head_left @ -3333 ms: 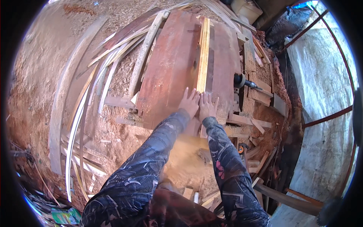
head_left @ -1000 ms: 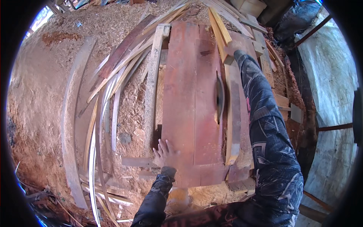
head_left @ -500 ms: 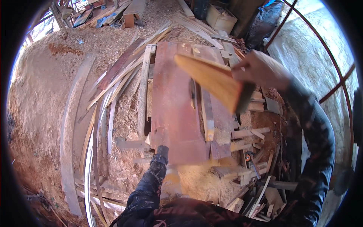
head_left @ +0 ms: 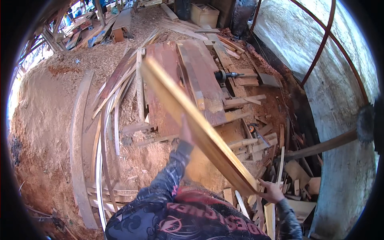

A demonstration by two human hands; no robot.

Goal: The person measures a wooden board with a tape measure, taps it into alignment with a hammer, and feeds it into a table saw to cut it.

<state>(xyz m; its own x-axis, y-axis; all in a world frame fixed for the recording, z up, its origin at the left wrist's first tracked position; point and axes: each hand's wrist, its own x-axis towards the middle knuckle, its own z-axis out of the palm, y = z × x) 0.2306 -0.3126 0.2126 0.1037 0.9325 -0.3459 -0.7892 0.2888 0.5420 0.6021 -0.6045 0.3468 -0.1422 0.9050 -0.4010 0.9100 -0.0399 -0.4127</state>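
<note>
A long light-brown wooden board slants across the middle of the view, in front of the workbench. Its far upper-left end is smeared by motion. Near the board's lower right end, my right hand grips it with the fingers curled at the edge. My left hand is at the board's middle, on its left side, blurred and with most fingers hidden behind the wood. Beneath lies a bench of reddish-brown planks, with a narrow strip of wood on top.
A dark power tool with a metal tip lies right of the planks. Wood offcuts pile up along the right. Long thin strips lean at the left, beside a curved plank. A pale box stands at the back.
The board has swung down from the upper right and now lies diagonally before me. My right hand has come down to the lower right; my left hand has come up against the board.
</note>
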